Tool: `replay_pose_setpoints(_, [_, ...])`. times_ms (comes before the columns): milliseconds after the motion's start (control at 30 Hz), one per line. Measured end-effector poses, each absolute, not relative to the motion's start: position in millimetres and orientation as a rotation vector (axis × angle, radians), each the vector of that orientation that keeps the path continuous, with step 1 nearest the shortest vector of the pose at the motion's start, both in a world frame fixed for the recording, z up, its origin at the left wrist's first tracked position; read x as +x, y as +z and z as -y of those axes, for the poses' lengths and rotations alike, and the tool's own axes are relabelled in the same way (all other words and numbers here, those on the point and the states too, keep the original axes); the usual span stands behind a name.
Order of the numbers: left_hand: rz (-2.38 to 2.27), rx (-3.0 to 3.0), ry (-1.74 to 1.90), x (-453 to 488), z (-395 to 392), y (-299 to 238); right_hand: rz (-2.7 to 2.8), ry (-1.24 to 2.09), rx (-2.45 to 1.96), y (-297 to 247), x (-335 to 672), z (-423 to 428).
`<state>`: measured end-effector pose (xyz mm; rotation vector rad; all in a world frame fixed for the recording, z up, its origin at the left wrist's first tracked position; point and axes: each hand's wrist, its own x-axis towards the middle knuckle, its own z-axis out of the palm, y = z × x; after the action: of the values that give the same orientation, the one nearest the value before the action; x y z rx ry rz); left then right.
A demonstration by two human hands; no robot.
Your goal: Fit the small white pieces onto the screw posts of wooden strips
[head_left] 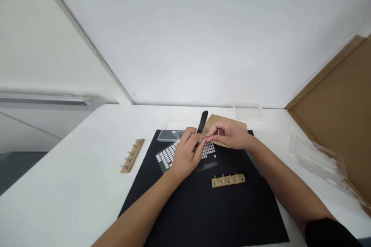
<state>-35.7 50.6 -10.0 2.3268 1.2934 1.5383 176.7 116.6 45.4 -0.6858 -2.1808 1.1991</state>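
My left hand (187,152) and my right hand (227,134) meet fingertip to fingertip above a black mat (199,208). Both pinch at the same spot, and whatever lies between the fingers is too small to make out. Under my left hand is a sheet of white oval stickers (167,156), partly covered by it. A small clear piece of film (207,166) lies just below the sheet. Behind the fingers, a slim black tool or handle (202,121) with pale lettering points away from me. Brown paper or card (213,122) lies partly behind my right hand.
A wooden strip with several small pegs (228,181) rests on the mat; a similar strip (132,156) sits on the white table (87,185) at left. Clear plastic boxes (171,136) (248,113) stand at the back, and a clear tray (317,158) near the cardboard box (336,96) at right.
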Motion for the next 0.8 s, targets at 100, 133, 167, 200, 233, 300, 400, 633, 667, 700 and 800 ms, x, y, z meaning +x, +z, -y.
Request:
replay_pose_setpoints(100, [-1.312, 2.38, 1.5, -34, -52, -16, 2.292, 1.111, -0.705, 47, 180, -120])
replay_pose_setpoints(133, [-1.315, 2.388, 1.493, -34, -53, -18, 2.324, 1.076, -0.734, 47, 181, -120])
replay_pose_setpoints(167, [-1.319, 2.392, 1.488, -34, -54, -20, 2.346, 1.042, -0.765, 47, 182, -120])
replay_pose_setpoints(200, [-1.323, 2.396, 1.485, -34, -54, -21, 2.36, 1.015, -0.789, 47, 182, -120])
replay_pose_setpoints(233, [-1.325, 2.4, 1.483, -35, -55, -22, 2.368, 0.998, -0.804, 47, 182, -120])
replay_pose_setpoints(300, [-1.326, 2.409, 1.482, -35, -56, -23, 2.383, 0.979, -0.807, 48, 182, -119])
replay_pose_setpoints(400, [-1.328, 2.429, 1.479, -36, -56, -23, 2.423, 0.93, -0.801, 48, 182, -118])
replay_pose_setpoints(633, [-1.363, 2.598, 1.292, -43, -56, -24, 2.546, 0.67, -0.88, 44, 185, -115])
replay_pose_setpoints(667, [-1.372, 2.588, 1.284, -44, -57, -25, 2.535, 0.621, -0.894, 45, 186, -113])
replay_pose_setpoints(700, [-1.38, 2.556, 1.297, -45, -58, -26, 2.511, 0.574, -0.911, 46, 188, -112])
replay_pose_setpoints(800, [-1.363, 2.437, 1.41, -44, -60, -27, 2.387, 0.487, -0.961, 51, 195, -106])
